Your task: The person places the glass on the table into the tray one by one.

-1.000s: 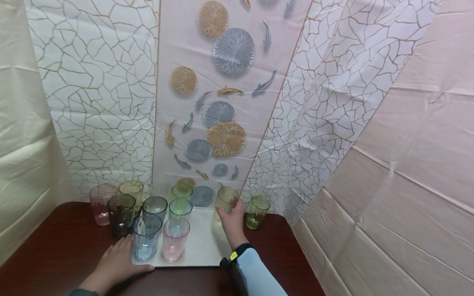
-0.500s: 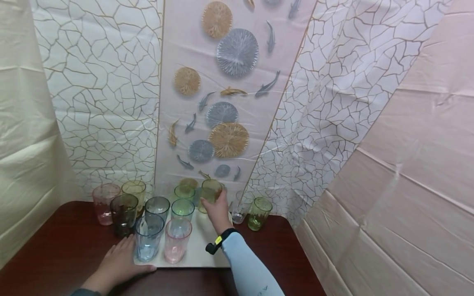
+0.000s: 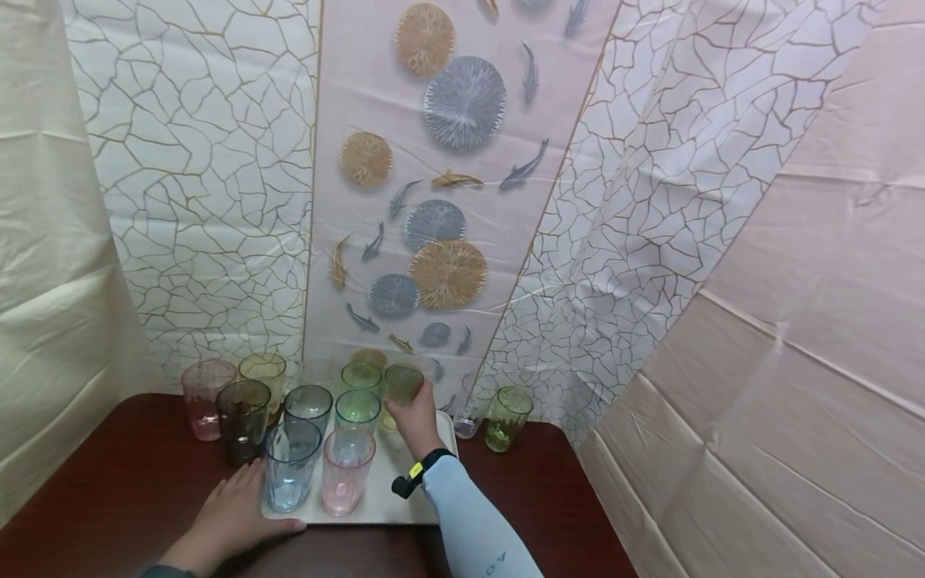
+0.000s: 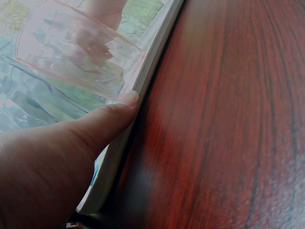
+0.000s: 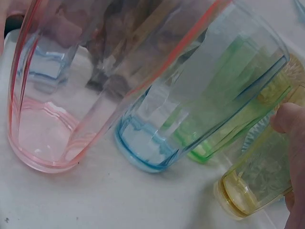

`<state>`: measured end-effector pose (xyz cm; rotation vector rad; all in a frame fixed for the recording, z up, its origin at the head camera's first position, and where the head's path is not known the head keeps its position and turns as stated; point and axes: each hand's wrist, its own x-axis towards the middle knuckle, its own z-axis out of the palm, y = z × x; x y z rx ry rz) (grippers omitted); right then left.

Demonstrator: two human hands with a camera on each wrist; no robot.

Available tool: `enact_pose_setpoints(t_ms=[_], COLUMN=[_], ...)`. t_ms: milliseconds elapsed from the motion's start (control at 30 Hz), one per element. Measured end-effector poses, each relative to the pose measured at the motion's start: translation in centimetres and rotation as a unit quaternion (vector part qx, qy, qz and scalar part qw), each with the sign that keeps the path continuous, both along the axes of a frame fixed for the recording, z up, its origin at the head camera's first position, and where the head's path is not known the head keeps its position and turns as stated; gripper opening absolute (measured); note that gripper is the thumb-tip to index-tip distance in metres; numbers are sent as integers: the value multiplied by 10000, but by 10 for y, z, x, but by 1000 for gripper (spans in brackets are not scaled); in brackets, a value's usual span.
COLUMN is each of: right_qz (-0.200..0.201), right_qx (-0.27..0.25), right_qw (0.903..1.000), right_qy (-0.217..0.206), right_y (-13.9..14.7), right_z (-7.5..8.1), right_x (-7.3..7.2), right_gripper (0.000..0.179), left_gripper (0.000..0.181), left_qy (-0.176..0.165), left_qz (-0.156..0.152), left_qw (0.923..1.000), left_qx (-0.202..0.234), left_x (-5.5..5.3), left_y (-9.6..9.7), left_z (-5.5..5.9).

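My right hand grips a yellow drinking glass upright near the back of a white tray. In the right wrist view the yellow glass has its base at the tray surface; whether it touches cannot be told. My left hand rests at the tray's front left corner, fingers extended along its side and thumb on the front edge. Beside that hand stands a blue glass. A pink glass, a grey glass and green glasses also stand on the tray.
Left of the tray, a pink glass, a dark glass and a yellow glass are on the brown table. On its right stand a clear glass and a green glass. Patterned cloth hangs behind.
The right hand has carried the yellow glass leftward from the tray's right side to beside the green glasses, then lowered it. My left hand has stayed at the corner.
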<state>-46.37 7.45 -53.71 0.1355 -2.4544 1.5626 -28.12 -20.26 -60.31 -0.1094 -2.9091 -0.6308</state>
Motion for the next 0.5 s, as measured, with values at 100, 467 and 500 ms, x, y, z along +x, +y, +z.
enact_pose_setpoints(t_ms=[100, 467, 500], right_qz=[112, 111, 108], right_qx=[-90, -26, -14], right_qw=[9999, 9996, 9996], right_qy=[-84, -263, -262], right_y=[2, 2, 2], right_z=[-4, -10, -10], right_x=[0, -4, -3], right_gripper=[100, 102, 102], left_gripper=[148, 150, 151], left_qy=[2, -196, -198], left_qz=[-16, 47, 48], left_qw=[10000, 9998, 9998], left_qx=[-11, 6, 16], left_x=[1, -1, -1], left_y=[1, 0, 0], left_z=[3, 4, 4])
